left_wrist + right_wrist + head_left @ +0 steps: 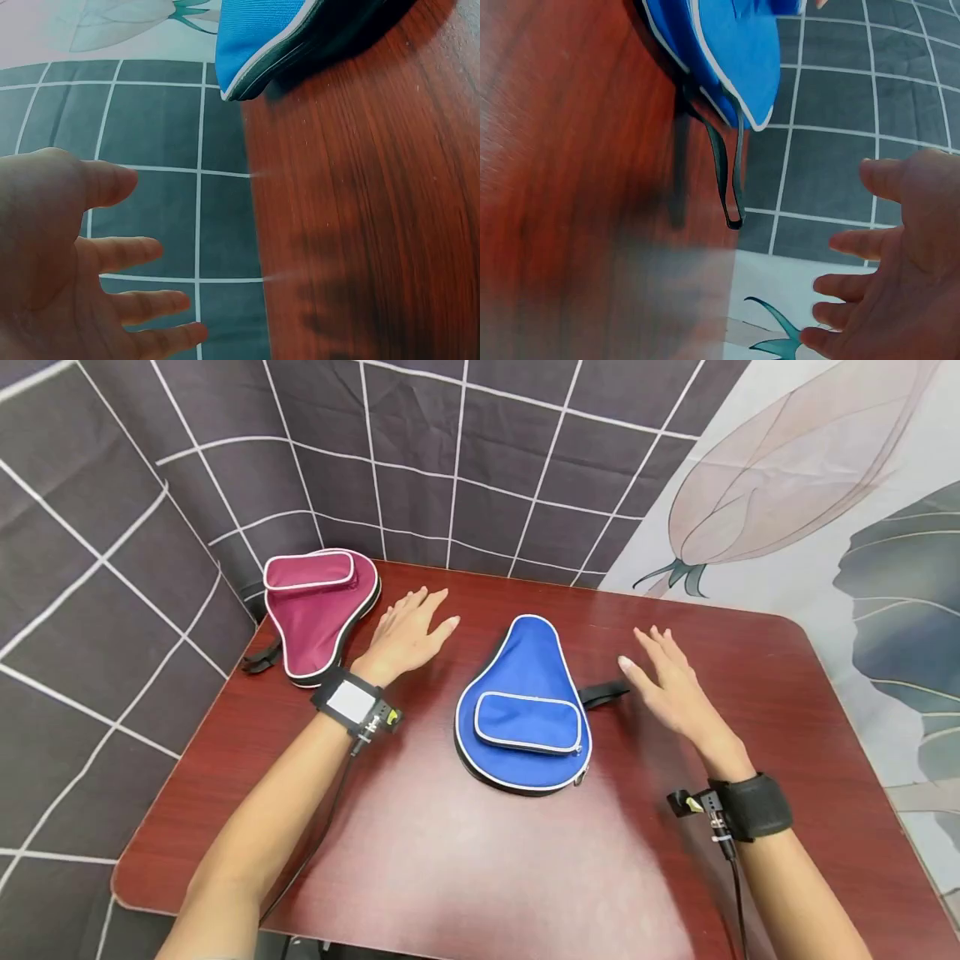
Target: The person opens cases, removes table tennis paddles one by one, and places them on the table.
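A blue table tennis paddle case [525, 652] with white piping lies mid-table, its narrow end toward the wall and its zipped front pocket facing up. Its black strap [603, 693] sticks out to the right. My left hand [408, 635] is held over the table between this case and a maroon paddle case [311, 618], fingers extended, touching neither. On the other side, my right hand [670, 685] hovers just beyond the strap with fingers spread and holds nothing. In the left wrist view, the blue case [259, 34] shows only its narrow end.
The reddish-brown wooden table [450, 877] has rounded corners. A dark cloth with a white grid [495, 460] hangs behind it and at the left, and a floral cloth [787, 468] hangs at the right. Cables run from both wrist cameras.
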Available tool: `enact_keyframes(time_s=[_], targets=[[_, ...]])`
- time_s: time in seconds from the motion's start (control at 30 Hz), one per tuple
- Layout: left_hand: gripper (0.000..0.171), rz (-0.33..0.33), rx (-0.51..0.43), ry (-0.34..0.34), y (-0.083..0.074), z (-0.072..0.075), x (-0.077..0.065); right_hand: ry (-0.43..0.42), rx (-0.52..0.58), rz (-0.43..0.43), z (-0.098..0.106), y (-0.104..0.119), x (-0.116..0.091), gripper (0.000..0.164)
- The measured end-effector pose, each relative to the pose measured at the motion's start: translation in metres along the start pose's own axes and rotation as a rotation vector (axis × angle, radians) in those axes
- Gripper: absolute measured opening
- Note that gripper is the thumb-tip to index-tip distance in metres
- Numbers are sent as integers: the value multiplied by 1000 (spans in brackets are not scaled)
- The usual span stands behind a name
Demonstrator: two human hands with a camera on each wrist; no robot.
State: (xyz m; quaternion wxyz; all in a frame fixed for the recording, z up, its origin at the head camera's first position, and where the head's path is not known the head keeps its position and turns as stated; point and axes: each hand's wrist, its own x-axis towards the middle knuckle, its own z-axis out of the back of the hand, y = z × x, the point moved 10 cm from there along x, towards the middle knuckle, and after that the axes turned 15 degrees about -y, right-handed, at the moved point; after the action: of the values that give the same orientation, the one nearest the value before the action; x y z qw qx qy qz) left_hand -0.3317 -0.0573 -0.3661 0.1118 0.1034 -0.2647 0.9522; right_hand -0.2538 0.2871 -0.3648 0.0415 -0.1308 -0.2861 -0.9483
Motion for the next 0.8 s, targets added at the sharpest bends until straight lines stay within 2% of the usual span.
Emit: enact_keyframes(time_s=[0.17,0.4,0.63,0.8], targets=[[63,-7,-10,3,-2,-4,-2,60,-4,-31,-3,-1,-18,70],[63,-24,-11,14,-7,-8,-8,103,-10,-58,-5,-3,-43,71],[63,-27,-6,13,-10,-3,-23,115,30,-47,-14,1,-61,71],[62,-58,-14,12,-19,1,-39,110,29,-47,-21,2,-74,72]])
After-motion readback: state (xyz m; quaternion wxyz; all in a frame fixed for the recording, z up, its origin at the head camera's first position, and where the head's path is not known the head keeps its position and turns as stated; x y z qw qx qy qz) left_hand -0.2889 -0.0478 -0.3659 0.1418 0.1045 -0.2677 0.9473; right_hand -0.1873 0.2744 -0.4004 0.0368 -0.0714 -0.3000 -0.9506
